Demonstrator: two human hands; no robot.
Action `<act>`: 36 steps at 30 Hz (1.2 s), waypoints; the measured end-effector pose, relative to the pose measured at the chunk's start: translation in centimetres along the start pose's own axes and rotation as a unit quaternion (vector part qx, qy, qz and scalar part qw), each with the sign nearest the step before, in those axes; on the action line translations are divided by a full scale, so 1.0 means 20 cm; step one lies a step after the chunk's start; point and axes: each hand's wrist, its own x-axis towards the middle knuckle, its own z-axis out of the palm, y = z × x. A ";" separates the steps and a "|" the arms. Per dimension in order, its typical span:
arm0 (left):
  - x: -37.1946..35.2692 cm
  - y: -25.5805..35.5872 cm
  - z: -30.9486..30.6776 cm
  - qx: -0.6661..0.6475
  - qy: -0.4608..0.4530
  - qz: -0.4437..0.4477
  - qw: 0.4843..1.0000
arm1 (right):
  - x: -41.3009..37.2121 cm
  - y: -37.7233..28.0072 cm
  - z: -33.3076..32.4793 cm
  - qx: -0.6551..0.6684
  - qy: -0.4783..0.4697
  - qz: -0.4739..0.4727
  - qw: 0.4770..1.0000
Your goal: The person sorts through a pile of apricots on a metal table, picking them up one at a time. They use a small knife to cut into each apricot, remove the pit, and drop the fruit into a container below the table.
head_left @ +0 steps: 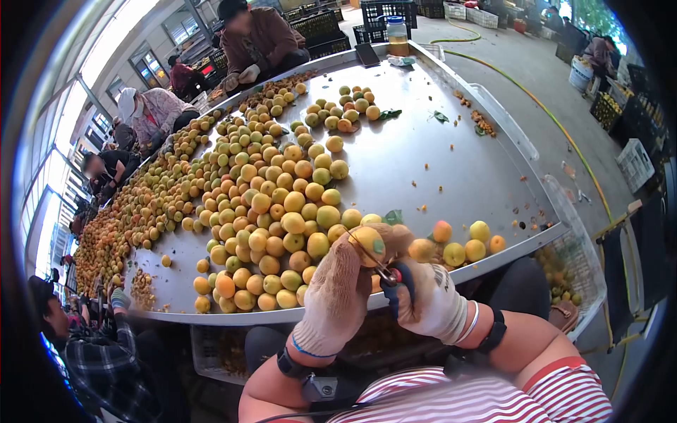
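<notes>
My left hand (338,289), in a knit work glove, holds a yellow-orange fruit (368,243) at the near edge of the metal sorting table (423,155). My right hand (423,299), also gloved, grips a small pair of red-handled snips (388,271) whose blades touch the fruit. A big heap of yellow and orange fruit (275,211) lies just beyond my left hand. A few loose fruits (462,247) sit to the right of my hands by the table rim.
Other people sit along the table's left side (151,113) and far end (257,39), and one at lower left (92,345). A jar (398,35) stands at the far end. Black crates (384,14) and a hose (550,116) are on the floor.
</notes>
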 end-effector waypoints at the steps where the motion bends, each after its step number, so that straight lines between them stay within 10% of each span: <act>1: 0.00 0.02 0.01 -0.001 0.000 0.001 1.000 | 0.00 0.00 -0.01 0.000 -0.003 0.005 1.000; 13: 0.01 0.07 0.00 0.028 0.028 0.051 0.998 | 0.07 -0.03 -0.07 0.013 -0.020 0.022 0.999; 21: 0.05 0.00 -0.08 -0.212 0.038 0.016 0.976 | 0.10 -0.02 -0.06 -0.004 -0.041 0.012 0.999; 30: 0.04 0.09 -0.07 0.006 0.052 0.044 0.998 | 0.10 -0.01 -0.06 -0.013 -0.029 0.012 0.999; 36: 0.05 0.07 -0.06 -0.087 0.106 0.003 0.991 | 0.10 0.00 -0.05 -0.021 -0.032 -0.002 0.999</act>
